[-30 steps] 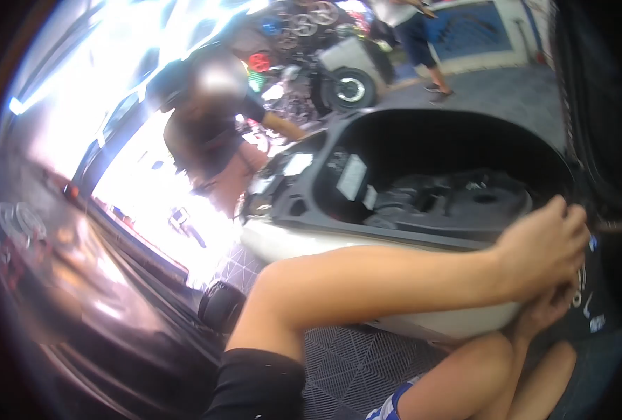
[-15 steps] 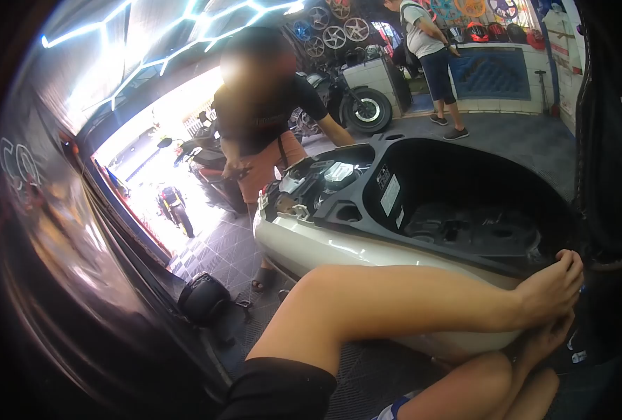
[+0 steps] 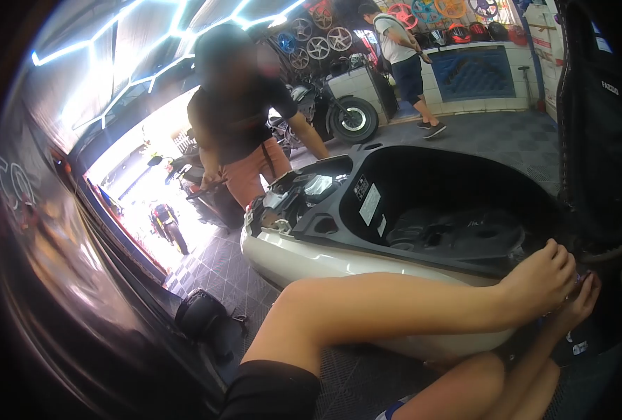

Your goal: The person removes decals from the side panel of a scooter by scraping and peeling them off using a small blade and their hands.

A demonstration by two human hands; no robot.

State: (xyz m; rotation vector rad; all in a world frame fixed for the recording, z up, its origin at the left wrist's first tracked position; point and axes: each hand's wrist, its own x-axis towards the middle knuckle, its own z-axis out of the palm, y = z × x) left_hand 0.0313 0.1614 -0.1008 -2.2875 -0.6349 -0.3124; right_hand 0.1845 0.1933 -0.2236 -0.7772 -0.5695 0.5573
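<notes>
Scooter body [image 3: 304, 259]: pale side panel across foreground, open-topped storage well [image 3: 465, 175] above. Left hand [image 3: 538, 280]: beside well's near right edge, fingers curled, contents cannot be told. Right hand [image 3: 583, 304]: just beside left, fingers bent near small purplish item [image 3: 578, 278], hold unclear. Beyond body's left end: co-worker [image 3: 234, 115]. Farther: motorcycle wheel [image 3: 353, 119], bystander [image 3: 398, 52].

This looks like a motorcycle workshop with a parts-shop side: near the left hand [image 3: 541, 281] stands a cream scooter [image 3: 311, 255], its tail mechanism [image 3: 307, 194] exposed; well beyond the hand, alloy wheels [image 3: 318, 47] hang in rows above a parked motorcycle [image 3: 342, 124], helmets [image 3: 458, 33] line a tiled counter [image 3: 520, 59], and grey floor tiles [image 3: 510, 136] lie beneath hexagonal strip lights [image 3: 90, 44].
</notes>
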